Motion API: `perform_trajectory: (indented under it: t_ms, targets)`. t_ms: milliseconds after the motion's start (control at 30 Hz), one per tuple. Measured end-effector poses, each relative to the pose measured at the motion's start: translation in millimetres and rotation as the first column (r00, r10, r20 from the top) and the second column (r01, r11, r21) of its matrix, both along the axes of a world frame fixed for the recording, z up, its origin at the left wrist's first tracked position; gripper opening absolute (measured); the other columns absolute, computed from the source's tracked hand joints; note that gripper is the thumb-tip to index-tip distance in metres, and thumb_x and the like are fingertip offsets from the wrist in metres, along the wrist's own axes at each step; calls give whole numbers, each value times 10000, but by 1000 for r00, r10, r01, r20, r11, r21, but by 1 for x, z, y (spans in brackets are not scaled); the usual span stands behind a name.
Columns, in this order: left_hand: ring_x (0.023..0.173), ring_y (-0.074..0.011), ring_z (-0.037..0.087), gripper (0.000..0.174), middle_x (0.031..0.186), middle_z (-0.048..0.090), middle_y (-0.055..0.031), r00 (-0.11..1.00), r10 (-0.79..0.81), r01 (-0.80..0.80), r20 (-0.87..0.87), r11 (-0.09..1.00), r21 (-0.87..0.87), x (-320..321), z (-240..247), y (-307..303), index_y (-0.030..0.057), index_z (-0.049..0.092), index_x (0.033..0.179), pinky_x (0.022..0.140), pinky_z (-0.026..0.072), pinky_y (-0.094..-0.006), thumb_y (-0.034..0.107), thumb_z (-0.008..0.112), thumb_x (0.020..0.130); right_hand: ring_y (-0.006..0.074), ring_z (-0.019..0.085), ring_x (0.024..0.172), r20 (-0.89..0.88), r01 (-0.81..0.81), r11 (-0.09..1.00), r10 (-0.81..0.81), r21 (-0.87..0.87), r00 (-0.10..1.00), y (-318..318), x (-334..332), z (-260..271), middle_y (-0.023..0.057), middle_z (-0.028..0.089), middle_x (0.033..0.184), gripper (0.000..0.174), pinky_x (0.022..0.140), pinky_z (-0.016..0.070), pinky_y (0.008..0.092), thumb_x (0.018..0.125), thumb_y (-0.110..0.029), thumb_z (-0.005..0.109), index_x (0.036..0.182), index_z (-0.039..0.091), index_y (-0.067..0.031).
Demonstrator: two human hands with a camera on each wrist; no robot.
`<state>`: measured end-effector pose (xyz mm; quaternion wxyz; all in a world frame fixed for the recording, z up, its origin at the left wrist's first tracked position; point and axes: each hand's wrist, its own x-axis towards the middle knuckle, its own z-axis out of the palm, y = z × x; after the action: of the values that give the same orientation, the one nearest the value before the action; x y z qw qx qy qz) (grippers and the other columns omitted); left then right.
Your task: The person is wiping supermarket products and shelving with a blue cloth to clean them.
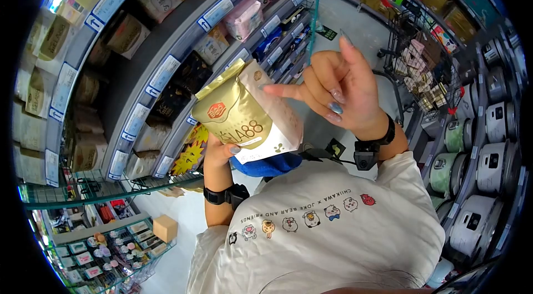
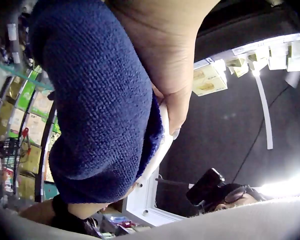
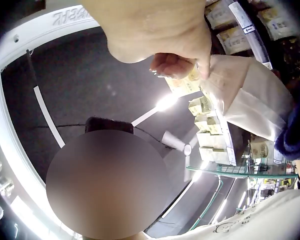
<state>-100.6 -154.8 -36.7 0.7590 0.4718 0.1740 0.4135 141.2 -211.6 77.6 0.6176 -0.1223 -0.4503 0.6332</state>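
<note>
My left hand (image 1: 219, 155) grips a gold and white soft pack (image 1: 239, 113) from below, thumb on its front, which has a red emblem and large letters. The pack stands tilted in front of my chest. Dark blue knitted cloth (image 2: 95, 100) hangs by the left hand, and a bit of it shows under the pack in the head view. With its index finger straight, my right hand (image 1: 347, 86) reaches the pale side panel of the pack; its other fingers are bent and hold nothing. In the right wrist view the fingertip is right at the pack's pale side (image 3: 250, 95).
Shelves (image 1: 177, 44) of boxed and bagged goods with price labels rise on the left. A black wire cart (image 1: 416, 66) with goods in it stands at the upper right. White and green packages (image 1: 480, 166) line the right shelf. A small carton (image 1: 165, 228) lies at the lower left.
</note>
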Motion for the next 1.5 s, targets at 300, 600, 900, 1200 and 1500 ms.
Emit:
perform_trajectory:
  t_ms: [300,600,900,1200,1500]
  targets:
    - [1021,-225,580,857,1166,559,-142,1000,-7,6,-11,999,-36,7,8,-4,-47,384,1266,881,468,-327,263,820,596,69,435,559,38,99,995,-100,32,994,3,-3,-7,-2,418,666,247,978,411,434,880,-109,538,712,357,-112]
    - [1029,-219,571,807,1155,562,-136,998,-44,45,-34,999,30,7,-3,2,-50,396,1250,889,455,-324,212,804,605,100,456,845,79,159,981,-151,-107,985,6,-11,-23,57,423,998,327,801,406,244,720,120,614,855,414,-101]
    - [1043,-207,560,783,1175,547,-131,998,-57,59,-32,997,53,11,2,1,-49,381,1265,893,448,-321,187,783,635,91,467,881,100,154,983,-144,-102,984,13,-8,-39,74,463,1024,240,797,401,239,765,73,606,855,439,-75]
    - [1036,-154,532,640,1141,565,-79,973,149,-93,-179,954,287,16,8,7,-32,458,1212,884,424,-295,183,761,691,169,481,1036,456,352,922,-385,158,802,24,-7,-58,101,451,1242,554,882,386,287,772,-70,667,1237,367,-47]
    - [840,-79,491,421,903,536,-13,727,677,-664,-113,735,136,5,14,14,71,408,1250,756,412,-203,112,551,857,134,494,1098,381,293,937,-206,-187,901,47,-12,-104,65,513,1204,574,936,397,287,813,-44,601,1322,338,-13]
